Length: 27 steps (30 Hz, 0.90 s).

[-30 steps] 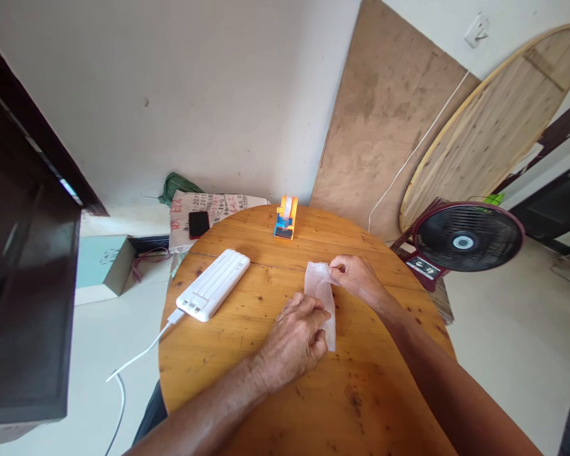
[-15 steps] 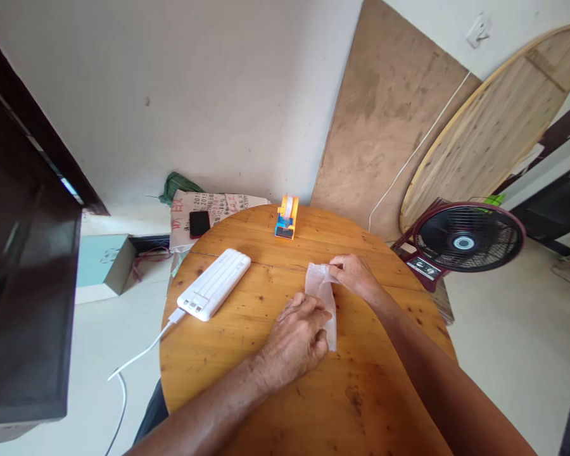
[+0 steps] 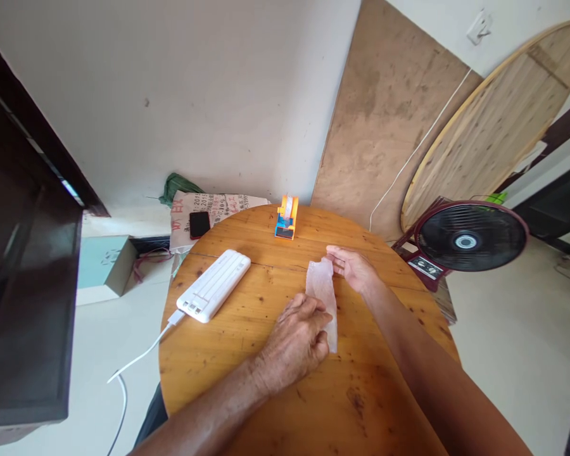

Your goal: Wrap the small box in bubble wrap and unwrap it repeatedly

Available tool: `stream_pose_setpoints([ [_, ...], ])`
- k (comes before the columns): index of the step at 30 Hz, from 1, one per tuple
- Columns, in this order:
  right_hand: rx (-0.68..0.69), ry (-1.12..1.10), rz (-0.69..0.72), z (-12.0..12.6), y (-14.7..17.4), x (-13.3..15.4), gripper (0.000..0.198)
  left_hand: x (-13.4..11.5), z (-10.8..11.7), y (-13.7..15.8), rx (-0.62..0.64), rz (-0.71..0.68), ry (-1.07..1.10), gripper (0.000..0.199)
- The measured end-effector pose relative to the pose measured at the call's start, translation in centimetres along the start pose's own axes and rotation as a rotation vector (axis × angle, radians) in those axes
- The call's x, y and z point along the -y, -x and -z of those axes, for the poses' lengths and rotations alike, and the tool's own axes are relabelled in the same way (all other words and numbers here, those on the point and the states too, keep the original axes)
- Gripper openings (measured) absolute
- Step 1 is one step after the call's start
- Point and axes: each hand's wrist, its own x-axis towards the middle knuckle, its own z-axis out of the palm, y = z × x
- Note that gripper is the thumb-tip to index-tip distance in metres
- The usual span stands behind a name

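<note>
A narrow, whitish, translucent piece of packing wrap [image 3: 321, 277] lies lengthwise on the round wooden table [image 3: 247, 354]; I cannot tell whether it is a sheet or a pouch. My left hand [image 3: 297, 342] rests over its lower left part with bent fingers, holding it against the tabletop. Beside the upper right corner is my right hand [image 3: 354, 266], its fingers stretched out and a little apart, the fingertips at the wrap's edge. To the left lies a white power bank [image 3: 215, 285] with a white cable [image 3: 142, 354] plugged into its near end.
An orange and blue tape dispenser [image 3: 286, 218] stands at the table's far edge. A dark phone [image 3: 199, 224] lies on a printed sack [image 3: 232, 202] behind the table. On the right is a fan [image 3: 465, 240], and a light green box [image 3: 104, 266] sits at left.
My right hand has let go of the wrap's upper corner and opened its fingers. That corner now lies flatter. My left hand stays in place on the wrap.
</note>
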Motion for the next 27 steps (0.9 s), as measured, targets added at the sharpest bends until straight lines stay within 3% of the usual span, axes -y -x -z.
stream_pose_setpoints([
  [9,0.040,0.138,0.124,3.2,3.0,-0.8,0.036,0.0,0.0,0.0,0.004,-0.002,0.005,0.029],
  [16,0.126,0.338,0.369,1.6,4.0,0.5,0.034,0.3,-0.2,0.1,0.004,-0.007,0.007,0.030],
  [22,0.313,0.562,0.283,1.1,3.0,3.4,0.038,0.3,-0.2,0.1,-0.003,-0.008,0.018,0.030],
  [27,0.359,0.608,0.367,1.4,2.9,4.5,0.033,0.2,-0.1,0.1,0.005,-0.003,0.019,0.029],
])
